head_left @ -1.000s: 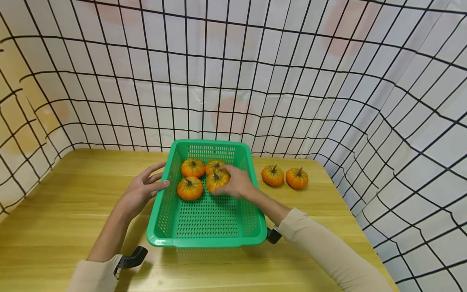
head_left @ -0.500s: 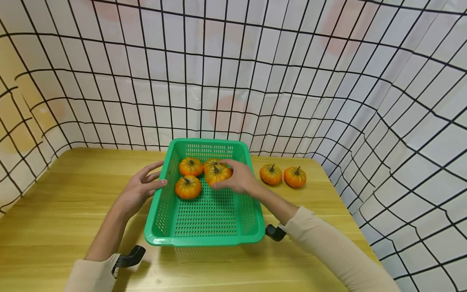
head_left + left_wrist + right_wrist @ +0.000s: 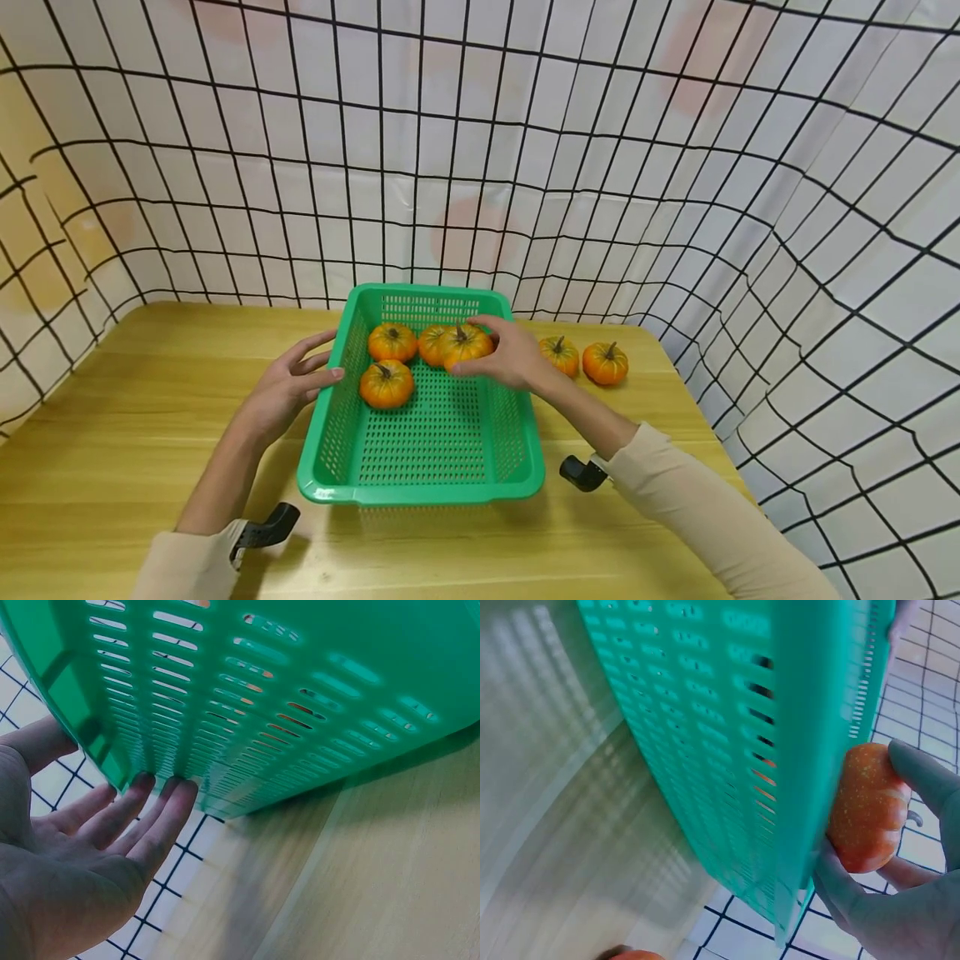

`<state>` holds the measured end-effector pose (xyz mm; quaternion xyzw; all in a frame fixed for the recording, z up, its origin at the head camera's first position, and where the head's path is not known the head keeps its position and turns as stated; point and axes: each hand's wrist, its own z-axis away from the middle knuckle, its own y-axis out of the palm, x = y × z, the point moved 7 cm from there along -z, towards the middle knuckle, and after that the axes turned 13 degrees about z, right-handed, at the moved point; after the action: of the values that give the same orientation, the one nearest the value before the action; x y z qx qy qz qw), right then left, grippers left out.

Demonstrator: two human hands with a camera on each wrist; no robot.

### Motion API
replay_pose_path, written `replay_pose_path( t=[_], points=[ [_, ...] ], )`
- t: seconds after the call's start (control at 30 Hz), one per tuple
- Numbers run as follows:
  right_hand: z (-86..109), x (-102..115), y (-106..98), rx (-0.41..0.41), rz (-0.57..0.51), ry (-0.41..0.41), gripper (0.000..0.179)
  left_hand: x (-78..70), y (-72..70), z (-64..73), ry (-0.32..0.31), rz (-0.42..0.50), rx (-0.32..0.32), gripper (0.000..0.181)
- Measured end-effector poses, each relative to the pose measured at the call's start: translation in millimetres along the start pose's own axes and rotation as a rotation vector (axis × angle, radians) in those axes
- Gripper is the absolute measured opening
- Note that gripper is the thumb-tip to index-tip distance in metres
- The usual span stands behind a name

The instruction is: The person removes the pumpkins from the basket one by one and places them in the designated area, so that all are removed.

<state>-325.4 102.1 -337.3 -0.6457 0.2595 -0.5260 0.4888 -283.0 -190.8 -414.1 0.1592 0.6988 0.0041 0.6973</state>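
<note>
My right hand point(image 3: 510, 358) grips a small orange pumpkin point(image 3: 463, 343) between thumb and fingers, raised over the right side of the green plastic basket point(image 3: 420, 494). In the right wrist view, the held pumpkin point(image 3: 870, 810) shows at the basket's rim, its stem pointing away from the wall. My left hand point(image 3: 288, 387) rests at the basket's left side. In the left wrist view, its fairly straight fingers point(image 3: 161, 825) touch the perforated wall, and the thumb lies at the rim. Inside the basket sit three more pumpkins, including one at front left point(image 3: 386, 384); the held one partly covers the back right one.
Two pumpkins stand on the wooden table point(image 3: 187, 400) right of the basket; the nearer one point(image 3: 559, 357) is partly behind my right hand, the other point(image 3: 606, 364) farther right. A black wire grid point(image 3: 450, 150) with white sheeting rises behind the table and along its sides.
My right hand has lifted the pumpkin from the basket's inside and moved it up and to the right. My left hand keeps its place at the basket's side.
</note>
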Motion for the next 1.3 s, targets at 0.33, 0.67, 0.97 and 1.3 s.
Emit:
replay_pose_path(
  t=[0.33, 0.67, 0.97, 1.3],
  points=[
    [10.3, -12.2, -22.3, -0.025, 0.004, 0.008, 0.087, 0.2, 0.4, -1.3, -0.004, 0.016, 0.001, 0.076],
    [23.0, -36.9, -44.5, -0.078, -0.061, 0.041, 0.085, 0.1, 1.1, -1.2, 0.008, 0.027, 0.0, 0.076],
    [31.7, -63.0, -51.7, -0.114, -0.038, 0.097, 0.086, 0.6, 0.1, -1.5, 0.007, 0.024, -0.002, 0.077],
    [44.7, -91.0, -49.7, -0.127, -0.007, 0.175, 0.086, 0.8, -0.5, -2.3, 0.003, 0.02, -0.004, 0.076]
  ],
)
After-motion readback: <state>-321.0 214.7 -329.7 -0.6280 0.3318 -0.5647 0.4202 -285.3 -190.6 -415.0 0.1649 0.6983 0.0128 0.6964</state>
